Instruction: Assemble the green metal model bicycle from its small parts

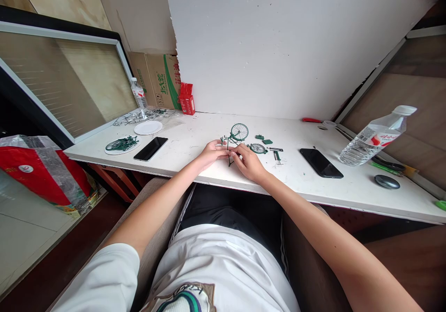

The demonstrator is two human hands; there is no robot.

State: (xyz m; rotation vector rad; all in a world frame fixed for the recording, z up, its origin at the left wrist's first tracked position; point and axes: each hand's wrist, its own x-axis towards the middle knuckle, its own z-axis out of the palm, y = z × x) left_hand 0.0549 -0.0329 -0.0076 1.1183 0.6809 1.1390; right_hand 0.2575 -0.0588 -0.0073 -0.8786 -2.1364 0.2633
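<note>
Between my two hands is a small green model bicycle frame [232,141] with one spoked wheel [239,131] standing up at its far end. My left hand [212,154] has its fingers closed on the frame from the left. From the right, my right hand [248,162] pinches the same frame near its lower end; the fingertips partly cover it. Just beyond my right hand a second spoked wheel [258,149] lies flat on the table. Close by are small green pieces [267,142] and dark thin parts [277,156].
A white plate of green parts [121,144], another white plate [148,127] and a black phone [151,149] stand left on the white table [188,163]. To the right are another phone [321,162], a water bottle [376,135] and a mouse [387,182]. A white board [296,51] rises behind.
</note>
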